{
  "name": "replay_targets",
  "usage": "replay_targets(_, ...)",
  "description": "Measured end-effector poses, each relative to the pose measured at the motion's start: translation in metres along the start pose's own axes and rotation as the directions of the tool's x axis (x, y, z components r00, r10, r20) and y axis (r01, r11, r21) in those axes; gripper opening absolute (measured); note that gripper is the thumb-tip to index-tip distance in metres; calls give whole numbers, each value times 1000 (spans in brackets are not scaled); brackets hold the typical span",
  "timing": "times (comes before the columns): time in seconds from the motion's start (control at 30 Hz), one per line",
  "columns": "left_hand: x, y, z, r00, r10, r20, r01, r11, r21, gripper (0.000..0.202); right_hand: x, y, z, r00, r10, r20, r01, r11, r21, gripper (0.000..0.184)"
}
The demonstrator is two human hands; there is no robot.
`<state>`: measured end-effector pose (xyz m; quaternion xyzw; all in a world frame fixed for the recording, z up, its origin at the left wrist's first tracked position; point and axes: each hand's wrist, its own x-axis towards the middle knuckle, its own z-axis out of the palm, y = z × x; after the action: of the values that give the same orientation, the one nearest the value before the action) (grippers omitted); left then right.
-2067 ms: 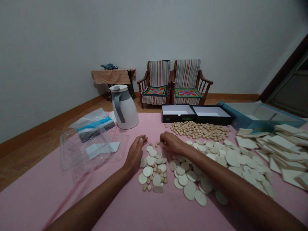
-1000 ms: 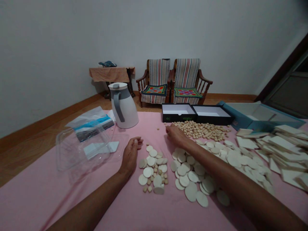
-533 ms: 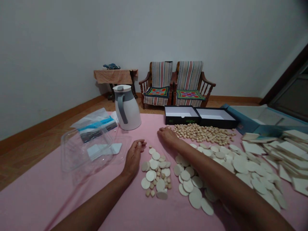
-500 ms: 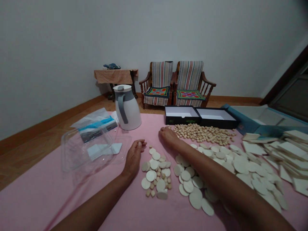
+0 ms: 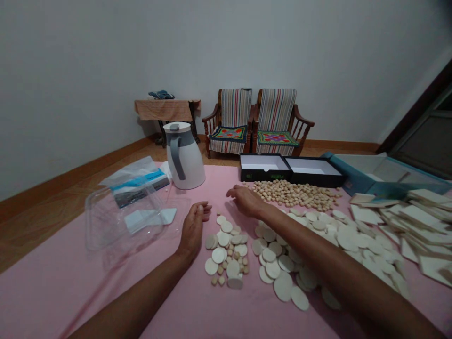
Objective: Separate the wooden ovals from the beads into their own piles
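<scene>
My left hand [image 5: 193,225] rests on its side on the pink cloth, fingers loosely stretched toward the right. It holds nothing, and its palm faces a small mixed heap of round wooden discs [image 5: 223,239] and little wooden cubes [image 5: 221,270]. Over the cloth beyond that heap is my right hand [image 5: 246,200], palm down, fingers pointing left and a little apart. Nothing shows in it, though its underside is hidden. Just right of it lies a spread of small wooden cubes [image 5: 296,194]. Under and beside my right forearm is a large pile of wooden discs [image 5: 284,285].
Two black open boxes [image 5: 264,175] and a blue box [image 5: 374,183] stand behind the cubes. Thin wooden boards [image 5: 423,226] are stacked far right. On the left are a white jug [image 5: 189,165], a clear plastic container [image 5: 106,221] and a blue-and-grey packet [image 5: 141,188].
My right hand has shifted slightly left, with its fingers reaching out more. My left hand stays in nearly the same place. The whole view has shifted a little.
</scene>
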<state>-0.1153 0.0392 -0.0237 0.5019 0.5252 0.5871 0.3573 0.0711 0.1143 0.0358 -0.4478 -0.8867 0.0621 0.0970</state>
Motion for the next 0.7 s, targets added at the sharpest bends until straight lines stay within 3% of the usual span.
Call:
replay_targets(0.07,0,0,-1,1000,4,2,-4,1000,-2,45,3,-13,10,975,-213,65,203,970,133,33)
replay_targets(0.13,1,-1,-2,1000,1,8,-1,1000,-7,45,6,-22,20,943,-317,102,297,939,172,30)
replay_targets(0.27,1,-1,-3,1000,8,13,-8,1000,-7,45,4,-21,30,974,-186,127,171,978,118,24)
replay_targets(0.4,1,-3,-2,1000,10,19,-10,1000,-1,45,-10,0,17,996,-25,91,20,998,55,23)
replay_targets(0.5,1,-4,-1,1000,7,20,-7,1000,-5,45,-21,12,-1,985,159,-63,-163,984,-66,32)
replay_targets(0.57,2,-5,-1,1000,3,13,-3,1000,-10,45,-27,11,-9,963,215,-165,-235,965,-118,34)
replay_targets(0.6,2,-5,-1,1000,2,10,-1,1000,-12,45,-29,8,-11,967,199,-161,-218,970,-109,31)
replay_targets(0.7,2,-4,0,1000,2,11,-2,1000,-13,45,-37,-10,-8,1000,10,14,-11,997,71,28)
